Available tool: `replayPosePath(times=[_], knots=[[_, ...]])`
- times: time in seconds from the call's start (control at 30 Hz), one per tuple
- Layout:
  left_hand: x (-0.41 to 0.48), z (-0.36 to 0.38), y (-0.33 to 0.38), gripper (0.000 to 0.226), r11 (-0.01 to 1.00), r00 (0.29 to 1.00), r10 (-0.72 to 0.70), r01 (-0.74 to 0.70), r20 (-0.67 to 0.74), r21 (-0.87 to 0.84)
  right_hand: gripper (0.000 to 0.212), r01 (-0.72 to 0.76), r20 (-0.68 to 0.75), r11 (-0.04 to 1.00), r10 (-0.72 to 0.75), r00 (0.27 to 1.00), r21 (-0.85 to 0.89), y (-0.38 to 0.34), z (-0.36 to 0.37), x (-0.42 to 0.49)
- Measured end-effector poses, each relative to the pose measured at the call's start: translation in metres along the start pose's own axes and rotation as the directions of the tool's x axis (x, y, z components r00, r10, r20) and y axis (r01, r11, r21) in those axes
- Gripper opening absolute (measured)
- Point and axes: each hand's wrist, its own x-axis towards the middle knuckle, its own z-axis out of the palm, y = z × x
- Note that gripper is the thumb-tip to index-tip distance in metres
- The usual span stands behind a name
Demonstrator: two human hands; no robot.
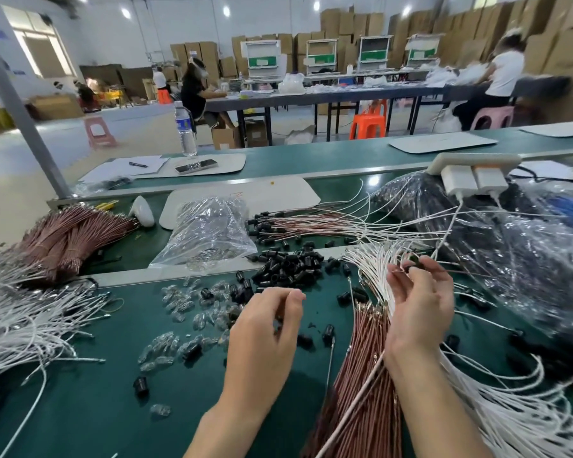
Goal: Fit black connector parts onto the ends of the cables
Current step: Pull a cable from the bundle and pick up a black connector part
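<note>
My right hand (pixel 417 302) pinches a black connector part (pixel 414 263) at its fingertips, above a bundle of brown cables (pixel 361 368) and white cables (pixel 371 259) lying under my wrist. My left hand (pixel 265 325) hovers over the green mat with fingers curled downward; what it holds, if anything, is hidden. A heap of loose black connector parts (pixel 288 266) lies just beyond both hands. Single black parts (pixel 328 330) and small clear parts (pixel 179 302) are scattered around my left hand. Cables fitted with black ends (pixel 268 223) lie farther back.
A clear plastic bag (pixel 209 233) sits behind the heap. Brown cable bundles (pixel 67 239) and white cables (pixel 20 319) fill the left side. A large bag (pixel 510 246) lies right, under a white power strip (pixel 470 166). A water bottle (pixel 185 128) stands beyond.
</note>
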Motion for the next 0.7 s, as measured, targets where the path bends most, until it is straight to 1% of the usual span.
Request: replayPosePath(times=[0.07, 0.1, 0.17, 0.23, 0.3, 0.4, 0.47, 0.53, 0.63, 0.7], knots=[[0.017, 0.016, 0.019, 0.027, 0.999, 0.991, 0.037, -0.041, 0.13, 0.032, 0.019, 0.041, -0.058, 0.999, -0.042, 0.997, -0.016, 0.0, -0.002, 0.004], [0.028, 0.027, 0.028, 0.028, 0.999, 0.98, 0.027, -0.034, 0.199, 0.033, 0.019, 0.054, -0.08, 0.998, -0.056, 0.995, -0.024, 0.0, -0.003, 0.006], [0.05, 0.05, 0.04, 0.035, 0.998, 0.953, -0.034, 0.014, 0.302, 0.068, 0.019, 0.07, -0.112, 0.997, -0.074, 0.991, -0.032, 0.0, -0.003, 0.007], [0.07, 0.075, 0.046, 0.04, 0.986, 0.916, -0.143, 0.098, 0.376, 0.136, 0.019, 0.078, -0.121, 0.996, -0.081, 0.989, -0.034, 0.0, -0.003, 0.008], [0.086, 0.095, 0.047, 0.04, 0.959, 0.873, -0.253, 0.168, 0.418, 0.229, 0.02, 0.078, -0.117, 0.996, -0.083, 0.99, -0.04, 0.0, -0.003, 0.007], [0.103, 0.118, 0.043, 0.027, 0.916, 0.797, -0.374, 0.235, 0.475, 0.325, 0.02, 0.073, -0.117, 0.996, -0.079, 0.99, -0.055, 0.001, -0.003, 0.007], [0.11, 0.128, 0.04, 0.025, 0.893, 0.757, -0.439, 0.311, 0.484, 0.325, 0.02, 0.072, -0.117, 0.995, -0.08, 0.99, -0.065, 0.001, -0.003, 0.008], [0.115, 0.132, 0.039, 0.018, 0.879, 0.731, -0.474, 0.358, 0.49, 0.316, 0.02, 0.072, -0.113, 0.995, -0.079, 0.99, -0.065, 0.001, -0.003, 0.008], [0.117, 0.135, 0.044, 0.028, 0.859, 0.686, -0.511, 0.409, 0.517, 0.307, 0.019, 0.075, -0.108, 0.994, -0.084, 0.991, -0.085, 0.001, -0.003, 0.007], [0.116, 0.135, 0.046, 0.03, 0.851, 0.67, -0.524, 0.441, 0.525, 0.285, 0.02, 0.074, -0.112, 0.994, -0.083, 0.99, -0.083, 0.002, -0.003, 0.008]])
